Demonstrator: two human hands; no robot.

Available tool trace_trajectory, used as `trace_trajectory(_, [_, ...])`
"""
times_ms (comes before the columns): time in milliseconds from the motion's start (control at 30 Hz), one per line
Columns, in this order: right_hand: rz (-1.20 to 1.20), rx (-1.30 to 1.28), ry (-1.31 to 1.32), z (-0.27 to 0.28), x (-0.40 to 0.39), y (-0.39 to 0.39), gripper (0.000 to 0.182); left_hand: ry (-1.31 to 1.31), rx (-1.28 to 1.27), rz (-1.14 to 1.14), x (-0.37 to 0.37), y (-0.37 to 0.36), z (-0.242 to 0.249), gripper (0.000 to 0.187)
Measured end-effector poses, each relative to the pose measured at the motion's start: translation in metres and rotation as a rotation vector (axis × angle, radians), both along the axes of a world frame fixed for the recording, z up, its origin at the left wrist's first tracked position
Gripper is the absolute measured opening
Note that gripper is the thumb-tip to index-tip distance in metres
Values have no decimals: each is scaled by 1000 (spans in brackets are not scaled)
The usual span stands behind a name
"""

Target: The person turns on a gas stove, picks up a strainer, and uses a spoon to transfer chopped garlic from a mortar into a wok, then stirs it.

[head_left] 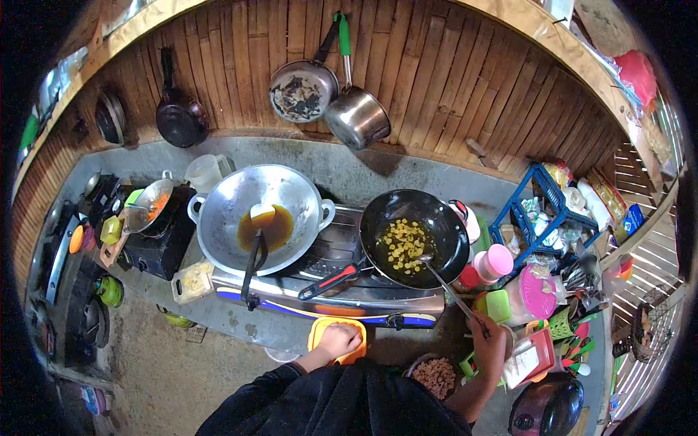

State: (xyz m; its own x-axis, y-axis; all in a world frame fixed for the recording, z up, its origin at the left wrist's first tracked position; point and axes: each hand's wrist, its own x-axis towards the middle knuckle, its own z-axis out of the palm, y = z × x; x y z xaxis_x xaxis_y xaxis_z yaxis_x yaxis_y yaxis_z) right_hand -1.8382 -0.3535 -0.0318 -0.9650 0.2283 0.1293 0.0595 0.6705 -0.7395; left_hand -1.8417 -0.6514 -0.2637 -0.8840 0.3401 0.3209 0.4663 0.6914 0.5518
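My right hand (488, 336) is wrapped round the handle of a long metal cooking spoon (452, 292). The spoon's head rests among small yellow-brown diced pieces (404, 245) in the black frying pan (449, 231), whose red-and-black handle points to the front left. Over an orange plastic container (317, 336) at the counter's front edge, my left hand (340, 339) has its fingers curled; what they hold, if anything, is hidden. To the left of the pan, a large silver wok (218, 221) holds brown liquid and a black-handled ladle (252, 270). Both pans sit on a gas stove (331, 298).
A bowl of brown crumbly food (435, 376) stands close to my body. Crowding the right are a blue plastic rack (525, 218), pink containers (498, 260) and a rice cooker (547, 408). A small pan with orange food (155, 201) sits at left. Pots (358, 118) hang on the wall.
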Motion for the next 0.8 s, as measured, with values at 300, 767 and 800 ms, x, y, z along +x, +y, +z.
trace_trajectory(300, [157, -39, 47, -31, -30, -15, 26, -16, -5, 1, 1, 0, -1, 22])
trace_trajectory(767, [192, -62, 149, -85, -65, -34, 31, -7, -31, 6, 1, 0, 0, 24])
trace_trajectory(800, [192, -62, 149, -83, -65, -33, 31, -9, -12, 4, 0, 0, 0, 25])
